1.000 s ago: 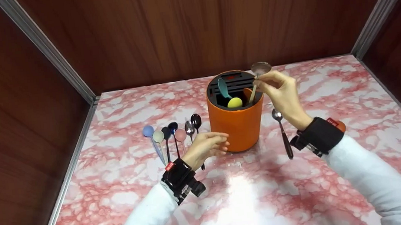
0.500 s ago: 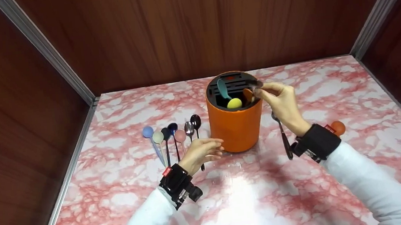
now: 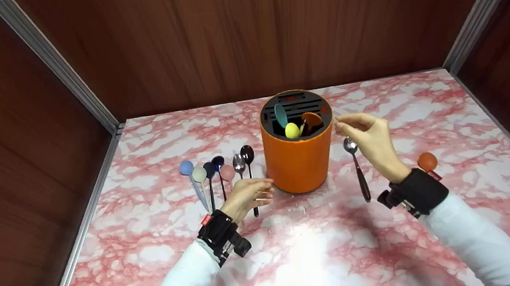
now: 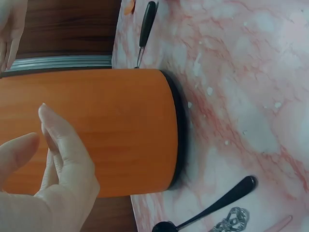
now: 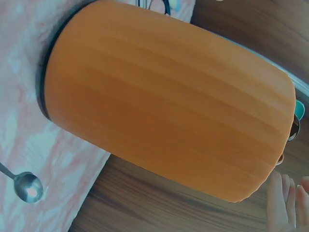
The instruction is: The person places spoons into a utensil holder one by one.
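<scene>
An orange cylindrical utensil holder [image 3: 298,164] with a black slotted top stands mid-table. Out of its opening rise a teal spoon [image 3: 280,115], a yellow spoon [image 3: 291,130] and an orange-brown spoon [image 3: 312,119]. The right wrist view also shows a dark shiny spoon bowl [image 5: 294,128] at the rim. Just right of the rim is my right hand [image 3: 371,142], its fingers bent loosely and holding nothing. My left hand [image 3: 249,196] hovers by the holder's lower left side, fingers extended and empty; whether the fingertips touch the holder is unclear.
Left of the holder lie several spoons, among them a blue spoon [image 3: 187,168], a pink spoon [image 3: 227,172] and a black spoon [image 3: 247,154]. On the right are a dark-handled metal spoon [image 3: 358,167] and an orange round-headed utensil [image 3: 427,162]. Wood-grain panels [image 3: 243,35] enclose the table.
My right hand lowered a metal-bowled spoon with a pale handle into the holder, let go and drew away to the right. The left hand shifted slightly left and down.
</scene>
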`<state>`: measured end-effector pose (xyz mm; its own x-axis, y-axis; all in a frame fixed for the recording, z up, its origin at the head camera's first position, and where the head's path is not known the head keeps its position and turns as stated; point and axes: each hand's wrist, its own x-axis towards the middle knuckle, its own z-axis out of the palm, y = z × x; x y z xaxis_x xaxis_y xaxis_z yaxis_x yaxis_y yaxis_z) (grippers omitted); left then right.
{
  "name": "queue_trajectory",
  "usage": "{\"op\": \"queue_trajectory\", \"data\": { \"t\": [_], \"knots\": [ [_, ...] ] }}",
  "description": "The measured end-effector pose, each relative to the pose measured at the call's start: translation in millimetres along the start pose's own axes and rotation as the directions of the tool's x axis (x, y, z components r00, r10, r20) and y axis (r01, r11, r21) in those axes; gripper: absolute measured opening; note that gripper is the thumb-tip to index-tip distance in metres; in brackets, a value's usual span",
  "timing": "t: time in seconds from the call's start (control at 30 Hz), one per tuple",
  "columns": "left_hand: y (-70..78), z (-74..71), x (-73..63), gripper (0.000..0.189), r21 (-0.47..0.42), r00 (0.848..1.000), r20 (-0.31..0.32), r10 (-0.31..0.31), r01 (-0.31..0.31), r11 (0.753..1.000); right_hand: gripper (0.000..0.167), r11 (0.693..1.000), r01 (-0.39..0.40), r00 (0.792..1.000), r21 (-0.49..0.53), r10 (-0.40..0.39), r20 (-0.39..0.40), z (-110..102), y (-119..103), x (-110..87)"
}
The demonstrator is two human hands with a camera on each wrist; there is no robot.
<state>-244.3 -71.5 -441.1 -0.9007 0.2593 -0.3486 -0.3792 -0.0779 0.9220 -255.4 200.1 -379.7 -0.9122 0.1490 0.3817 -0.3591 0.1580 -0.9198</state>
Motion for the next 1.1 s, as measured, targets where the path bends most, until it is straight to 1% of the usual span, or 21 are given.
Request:
{"op": "queue_trajectory", "data": {
  "t": [0.23,0.37,0.47,0.57,0.73,0.87,1.0,1.1],
  "knots": [
    [-2.0,-5.3,4.3,0.031,0.004,1.0,-0.016,0.0,0.0,1.0,0.015,0.995,-0.07,0.995,0.067,0.065,0.074,-3,9,-14.5],
    [-4.1,-8.9,7.7,0.032,0.005,1.0,-0.028,-0.006,0.006,1.0,0.014,0.99,-0.126,0.986,0.064,0.117,0.12,-4,16,-23.4],
    [-6.1,-11.7,10.1,0.033,0.011,0.999,-0.043,-0.008,0.009,1.0,0.018,0.984,-0.169,0.975,0.059,0.159,0.155,-6,22,-29.6],
    [-8.2,-14.3,13.1,0.032,0.013,0.997,-0.072,-0.012,0.013,1.0,0.022,0.977,-0.206,0.964,0.055,0.193,0.185,-8,29,-35.0],
    [-11.1,-18.3,18.9,0.03,0.013,0.993,-0.117,-0.017,0.018,1.0,0.025,0.966,-0.257,0.937,0.015,0.245,0.248,-11,41,-43.3],
    [-11.7,-20.4,23.6,0.031,0.015,0.99,-0.138,-0.026,0.029,0.999,0.029,0.957,-0.291,0.917,0.006,0.277,0.286,-14,47,-50.4],
    [-10.6,-21.7,27.3,0.03,-0.002,0.987,-0.157,-0.031,0.031,1.0,0.032,0.947,-0.317,0.908,0.042,0.291,0.302,-15,52,-55.3],
    [-10.7,-22.7,29.7,0.028,-0.024,0.985,-0.173,-0.027,0.023,0.999,0.029,0.945,-0.32,0.905,0.065,0.285,0.317,-17,55,-58.3]
  ]
}}
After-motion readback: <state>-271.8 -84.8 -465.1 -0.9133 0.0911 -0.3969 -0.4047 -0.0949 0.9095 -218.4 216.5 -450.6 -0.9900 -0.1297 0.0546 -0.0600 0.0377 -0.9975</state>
